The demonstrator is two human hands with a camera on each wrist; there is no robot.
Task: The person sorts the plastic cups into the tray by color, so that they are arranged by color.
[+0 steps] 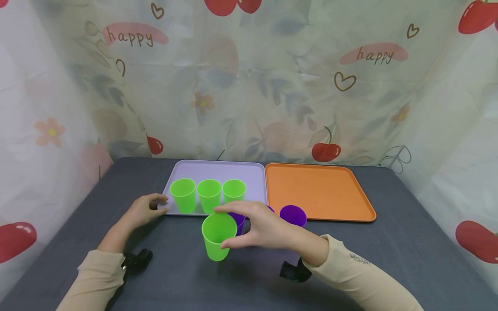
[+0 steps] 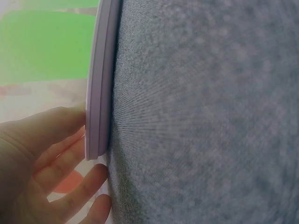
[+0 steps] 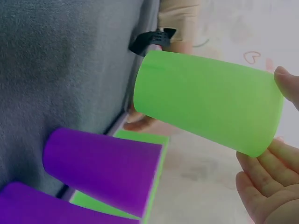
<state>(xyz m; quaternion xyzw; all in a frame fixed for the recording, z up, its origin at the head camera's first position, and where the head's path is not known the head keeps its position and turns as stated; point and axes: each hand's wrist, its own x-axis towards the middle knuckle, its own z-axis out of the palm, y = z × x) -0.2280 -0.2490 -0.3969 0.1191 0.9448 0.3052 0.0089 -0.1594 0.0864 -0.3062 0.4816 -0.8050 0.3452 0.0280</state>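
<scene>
Above the table's front half, my right hand grips a bright green cup near its rim, thumb on one side and fingers on the other. In the right wrist view this cup hangs clear of the table. My left hand holds the front left corner of the lilac tray, its thumb against the tray edge. Three more green cups stand upright in a row on that tray. Purple cups stand in front of the trays, partly hidden by my right hand.
An orange tray lies right beside the lilac one. The dark grey tablecloth covers the table. Printed curtains close in the back and both sides. Each wrist wears a black camera strap.
</scene>
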